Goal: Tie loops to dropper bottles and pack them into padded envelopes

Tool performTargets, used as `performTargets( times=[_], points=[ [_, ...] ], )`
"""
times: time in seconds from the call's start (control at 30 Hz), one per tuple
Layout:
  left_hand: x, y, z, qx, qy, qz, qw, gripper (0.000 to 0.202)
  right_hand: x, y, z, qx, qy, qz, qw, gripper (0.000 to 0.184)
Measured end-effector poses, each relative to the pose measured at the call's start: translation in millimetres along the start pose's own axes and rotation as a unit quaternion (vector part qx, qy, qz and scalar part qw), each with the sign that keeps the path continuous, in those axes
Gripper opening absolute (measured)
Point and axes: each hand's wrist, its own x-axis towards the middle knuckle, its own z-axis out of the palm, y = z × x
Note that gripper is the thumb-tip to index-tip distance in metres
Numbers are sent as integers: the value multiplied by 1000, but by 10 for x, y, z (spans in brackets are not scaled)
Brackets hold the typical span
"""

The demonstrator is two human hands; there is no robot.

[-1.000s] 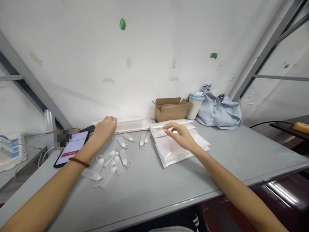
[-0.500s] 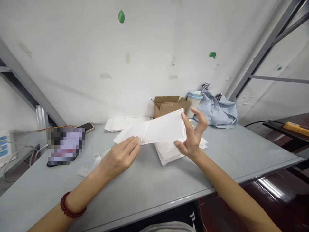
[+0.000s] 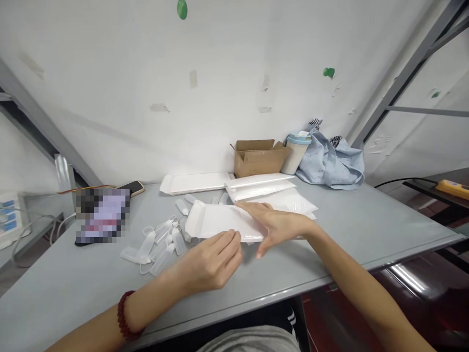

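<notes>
A white padded envelope lies crosswise in front of me, its flap end on the left. My left hand is closed, fingertips pinched at the envelope's near long edge. Over the right end stretches my right hand, palm down, with its thumb spread away from the fingers; it hides that end. More white padded envelopes are stacked behind and to the right, one with its edge raised. Left of the envelope, several small translucent plastic bottles lie in a loose heap, some partly behind it.
Against the wall stand an open cardboard box, a lidded cup and a light blue cloth bag. Another white envelope lies at the back. A phone and a blurred purple item are on the left.
The envelope was held up and tilted between my hands; now it is lower, near the table. My right hand has moved down and left over it. The bottle heap has come into view.
</notes>
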Motion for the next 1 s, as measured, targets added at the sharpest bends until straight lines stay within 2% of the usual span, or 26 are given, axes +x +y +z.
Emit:
performTargets(
  times=[0.1, 0.2, 0.27, 0.33, 0.37, 0.4, 0.43, 0.47, 0.53, 0.57, 0.6, 0.63, 0.67, 0.83, 1.0],
  points=[
    [-24, -13, -6, -32, 33, 10, 999, 14, 92, -44, 172, -40, 19, -7, 999, 110],
    [-82, -125, -7, -16, 66, -19, 998, 10, 137, -77, 218, -83, 80, -8, 993, 101],
    [-124, -247, -33, 40, 82, -94, 991, 8, 153, -95, 208, -114, 128, -15, 985, 94],
    [-167, -388, -91, 79, 87, -242, 963, 15, 165, -106, 192, -148, 173, -25, 973, 89],
    [-189, -457, -129, 57, 83, -342, 934, 22, 170, -106, 187, -167, 194, -28, 966, 87],
    [-210, -519, -168, -3, 76, -443, 893, 28, 174, -104, 183, -187, 211, -30, 959, 86],
    [-229, -570, -205, -95, 62, -534, 838, 34, 179, -99, 182, -207, 225, -31, 952, 85],
    [-245, -607, -236, -206, 41, -601, 771, 38, 183, -93, 184, -226, 234, -32, 945, 84],
    [-259, -633, -269, -415, -8, -656, 631, 41, 192, -86, 192, -251, 236, -37, 938, 85],
    [-253, -621, -268, -487, -26, -656, 576, 40, 197, -87, 199, -258, 234, -40, 937, 85],
    [-239, -595, -258, -531, -35, -651, 540, 38, 203, -93, 209, -261, 231, -43, 936, 87],
    [-216, -556, -239, -551, -39, -650, 523, 35, 208, -103, 221, -262, 229, -45, 936, 89],
    [-186, -508, -216, -550, -45, -652, 519, 31, 213, -118, 237, -262, 229, -48, 936, 91],
    [-16, -265, -119, -467, -97, -681, 555, 16, 224, -220, 342, -289, 222, -74, 928, 94],
    [14, -239, -118, -452, -100, -693, 552, 21, 214, -248, 434, -327, 254, -107, 904, 87]
  ],
)
